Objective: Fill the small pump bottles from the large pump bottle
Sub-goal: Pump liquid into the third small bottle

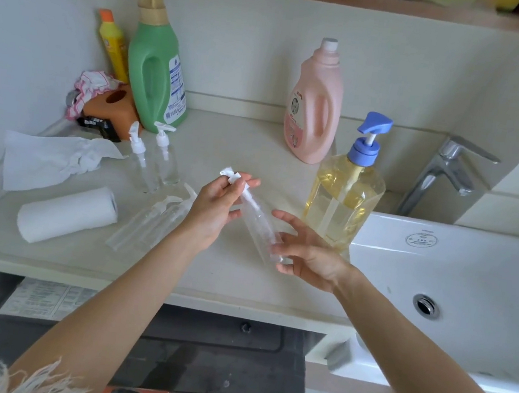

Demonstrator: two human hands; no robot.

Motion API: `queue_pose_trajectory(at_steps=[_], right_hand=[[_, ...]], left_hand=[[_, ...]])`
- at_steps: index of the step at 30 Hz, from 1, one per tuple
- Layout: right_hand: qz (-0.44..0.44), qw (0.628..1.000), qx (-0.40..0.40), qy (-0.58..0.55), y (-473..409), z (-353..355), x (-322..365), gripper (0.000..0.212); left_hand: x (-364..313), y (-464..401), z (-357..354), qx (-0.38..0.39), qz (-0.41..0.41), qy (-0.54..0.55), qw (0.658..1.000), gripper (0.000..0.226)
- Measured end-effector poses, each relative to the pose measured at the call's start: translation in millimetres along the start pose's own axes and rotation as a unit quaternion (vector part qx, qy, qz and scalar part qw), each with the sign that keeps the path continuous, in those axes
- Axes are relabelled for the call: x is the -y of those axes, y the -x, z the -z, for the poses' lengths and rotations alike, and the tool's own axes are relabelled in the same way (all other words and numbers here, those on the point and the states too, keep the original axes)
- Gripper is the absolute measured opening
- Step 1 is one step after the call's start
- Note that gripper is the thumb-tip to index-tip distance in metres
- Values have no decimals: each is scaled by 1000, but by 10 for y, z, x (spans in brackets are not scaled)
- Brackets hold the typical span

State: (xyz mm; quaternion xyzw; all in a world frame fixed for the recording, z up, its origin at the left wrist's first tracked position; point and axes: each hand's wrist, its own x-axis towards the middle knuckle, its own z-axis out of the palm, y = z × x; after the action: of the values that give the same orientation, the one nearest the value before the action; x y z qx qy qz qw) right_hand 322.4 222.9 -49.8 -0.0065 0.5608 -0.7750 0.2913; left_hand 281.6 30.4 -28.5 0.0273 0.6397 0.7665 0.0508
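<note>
Clear plastic small bottle (259, 226) held tilted above the counter (226, 139), between both hands.

The left hand (213, 210) pinches its white pump (230, 174) at the top; the right hand (307, 252) cups the base, fingers loosely curled round it. Two more small bottles stand by the green jug (157, 61), two lie beside the paper roll (67, 214). The big bottle (344, 194) of yellow liquid, blue pump on, stands just right of the hands, near the sink (472, 273).
</note>
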Motion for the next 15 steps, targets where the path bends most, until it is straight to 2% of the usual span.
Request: queue_pose_trajectory(at_steps=[1,3,5,6,8,11,12,14,15], right_hand=[[-14,1000,23,-3,1,-21,-5,69],[-37,998,55,5,-7,-71,-1,53],[-34,994,35,100,-19,-115,20,35],[-29,984,4,178,-14,-125,45,33],[-30,930,-88,355,7,-90,95,35],[-25,794,-187,579,78,-23,107,41],[-20,763,-204,613,92,-25,89,45],[-13,732,-228,642,111,-49,37,49],[-8,721,-239,650,112,-64,13,50]], left_hand=[[3,0,16,4,3,2,1000,15],[4,-5,32,11,8,-3,1000,16],[-14,-20,44,-2,-7,-5,1000,14],[-32,-37,56,-28,-25,9,999,13],[-76,-97,128,-122,-89,17,988,12],[-115,-218,257,-243,-170,-36,954,19],[-119,-264,288,-261,-191,-51,945,23],[-105,-385,324,-256,-210,-101,938,22],[-80,-468,343,-237,-194,-155,939,23]])
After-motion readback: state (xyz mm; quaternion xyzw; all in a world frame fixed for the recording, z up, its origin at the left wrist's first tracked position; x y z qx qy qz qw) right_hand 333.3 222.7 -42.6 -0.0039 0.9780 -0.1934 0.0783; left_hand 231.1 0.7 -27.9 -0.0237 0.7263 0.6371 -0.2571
